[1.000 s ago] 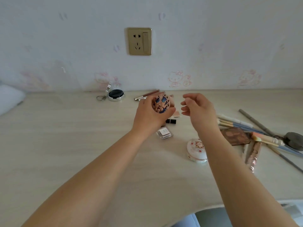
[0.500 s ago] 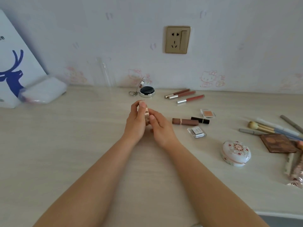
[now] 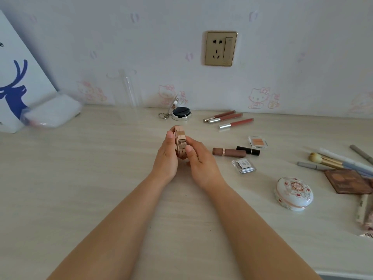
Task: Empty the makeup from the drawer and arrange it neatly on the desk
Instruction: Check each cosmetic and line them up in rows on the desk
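A round rose-gold compact (image 3: 180, 140) stands on its edge on the desk (image 3: 80, 188), pinched between both palms. My left hand (image 3: 166, 156) presses its left face and my right hand (image 3: 198, 158) its right face. To the right lie three lip glosses (image 3: 226, 118), a brown lipstick (image 3: 229, 152), a black tube (image 3: 248, 150), two small eyeshadow pans (image 3: 258, 142) (image 3: 243, 165), a white floral compact (image 3: 293, 194), a brown palette (image 3: 349, 181) and several brushes (image 3: 341, 161).
An open black cushion compact with a key ring (image 3: 180, 114) sits by the wall. A clear acrylic holder (image 3: 126, 91) stands left of it. A white packet (image 3: 52, 112) and a deer-print board (image 3: 16, 81) occupy the far left. The desk's front edge runs at lower right.
My hands have come down from mid-air to the desk. My right hand, free before, has closed onto the compact, which now stands on edge. My view has swung left.
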